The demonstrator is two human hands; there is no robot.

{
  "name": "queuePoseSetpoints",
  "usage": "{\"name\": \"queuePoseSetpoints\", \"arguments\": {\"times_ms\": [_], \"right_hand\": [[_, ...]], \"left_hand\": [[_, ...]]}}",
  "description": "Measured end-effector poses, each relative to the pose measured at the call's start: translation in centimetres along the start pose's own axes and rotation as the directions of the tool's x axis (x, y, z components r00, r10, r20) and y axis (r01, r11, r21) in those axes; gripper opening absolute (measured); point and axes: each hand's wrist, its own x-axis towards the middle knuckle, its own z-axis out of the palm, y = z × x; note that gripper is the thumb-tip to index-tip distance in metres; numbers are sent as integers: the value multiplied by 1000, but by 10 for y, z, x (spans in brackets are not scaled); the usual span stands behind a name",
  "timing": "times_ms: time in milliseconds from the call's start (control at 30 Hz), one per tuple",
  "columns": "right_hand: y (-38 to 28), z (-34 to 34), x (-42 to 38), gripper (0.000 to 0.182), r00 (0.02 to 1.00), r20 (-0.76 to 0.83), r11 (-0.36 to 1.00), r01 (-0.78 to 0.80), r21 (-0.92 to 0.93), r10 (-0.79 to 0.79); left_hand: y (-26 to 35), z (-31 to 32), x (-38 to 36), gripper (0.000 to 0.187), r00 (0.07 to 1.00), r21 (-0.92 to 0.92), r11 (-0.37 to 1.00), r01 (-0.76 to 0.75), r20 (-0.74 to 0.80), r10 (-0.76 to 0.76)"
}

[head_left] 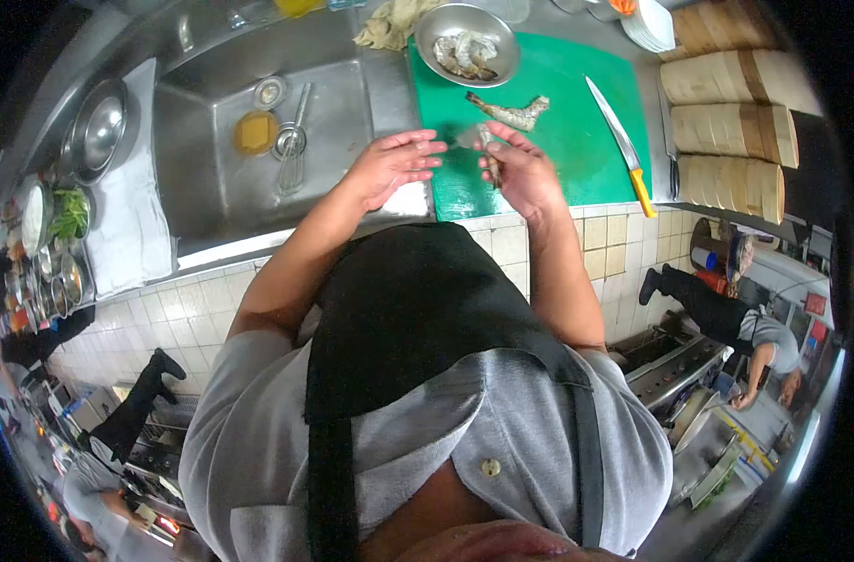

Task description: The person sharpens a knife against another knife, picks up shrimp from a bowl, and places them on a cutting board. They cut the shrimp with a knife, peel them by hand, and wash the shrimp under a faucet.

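My right hand is closed around a shrimp, partly hidden by the fingers, above the green cutting board. To its left my left hand hovers at the board's edge, fingers spread and holding nothing. Another shrimp lies on the board just beyond the right hand. A metal bowl with several shrimp stands at the far edge of the board. On the right side rests a knife with a yellow handle, its blade pointing away from me.
Left of the board is a steel sink holding a whisk and a yellow sponge-like item. A crumpled cloth lies behind. White plates are stacked at the far right. Other people work behind me on both sides.
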Motion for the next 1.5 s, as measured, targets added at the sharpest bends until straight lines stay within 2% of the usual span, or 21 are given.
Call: {"name": "queuePoseSetpoints", "arguments": {"times_ms": [67,167,300,400,500,533,600,700,800,900,1000,1100,1200,1300,1500], "right_hand": [[5,20,4,42,984,179,998,-23,65,12],[10,42,8,41,953,303,993,-33,111,-2],[18,54,13,39,940,341,988,-69,139,18],[24,61,14,38,933,358,992,-67,110,24],[24,72,14,31,942,335,1000,-1,-26,10],[28,74,15,29,957,287,987,86,-134,-44],[36,77,22,26,963,210,906,234,-353,-167],[39,86,25,23,913,233,753,408,-516,-335],[31,98,30,24,869,293,598,489,-635,-400],[29,109,36,21,886,289,627,462,-627,-364],[31,117,45,19,886,299,610,461,-645,-354],[34,130,47,18,797,328,519,586,-622,-507],[23,142,38,18,710,511,301,684,-665,-484],[33,142,52,18,655,542,245,728,-641,-527],[42,142,63,6,702,443,298,667,-683,-557]], "left_hand": [[2,2,0,46,998,-174,985,2,67,9],[10,1,0,41,959,-315,937,-153,183,218],[20,-8,-3,41,935,-375,893,-248,149,322],[24,-13,-8,41,914,-406,878,-253,199,355],[25,-17,-12,40,920,-382,877,-292,137,366],[27,-15,-15,38,924,-382,872,-307,101,369],[30,-10,-20,34,926,-381,861,-338,28,376],[28,-23,-16,26,905,-388,842,-374,48,424],[29,-26,-17,20,904,-341,849,-403,-7,427],[29,-27,-19,21,898,-349,832,-432,-83,432],[32,-35,-22,22,892,-357,825,-438,-63,447],[34,-41,-27,18,888,-346,824,-449,-68,455],[34,-42,-27,17,867,-321,806,-498,-170,469],[33,-51,-28,17,859,-345,791,-506,-121,497],[41,-59,-39,16,865,-372,784,-498,-149,479]]}}
